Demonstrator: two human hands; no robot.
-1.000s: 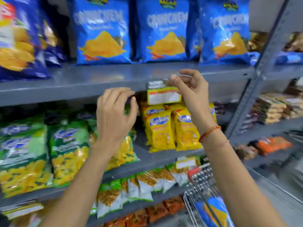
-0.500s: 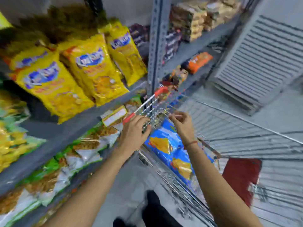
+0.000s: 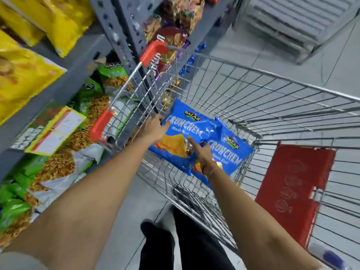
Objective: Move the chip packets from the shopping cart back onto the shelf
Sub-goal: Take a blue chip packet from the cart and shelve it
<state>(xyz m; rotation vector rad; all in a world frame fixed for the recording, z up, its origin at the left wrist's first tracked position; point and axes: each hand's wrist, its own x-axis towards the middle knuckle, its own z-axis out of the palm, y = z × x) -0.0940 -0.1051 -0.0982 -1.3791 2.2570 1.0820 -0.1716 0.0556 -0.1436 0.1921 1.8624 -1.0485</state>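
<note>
Two blue Crunchem chip packets lie in the wire shopping cart. The nearer packet is tilted up, and the second packet lies partly under it to the right. My left hand grips the nearer packet's left edge, thumb on top. My right hand holds its right edge, with the index finger stretched across the front and the other fingers curled underneath. The grey metal shelf stands to the left of the cart.
Yellow packets fill the shelf above, and green-and-white snack packets the one below, behind a yellow price tag. The cart has red corner guards and a red seat flap. My dark-trousered legs stand beside it.
My view swung down from the shelf to the cart. Both hands left the shelf's price tag, passed the cart rim and closed on the nearer blue packet.
</note>
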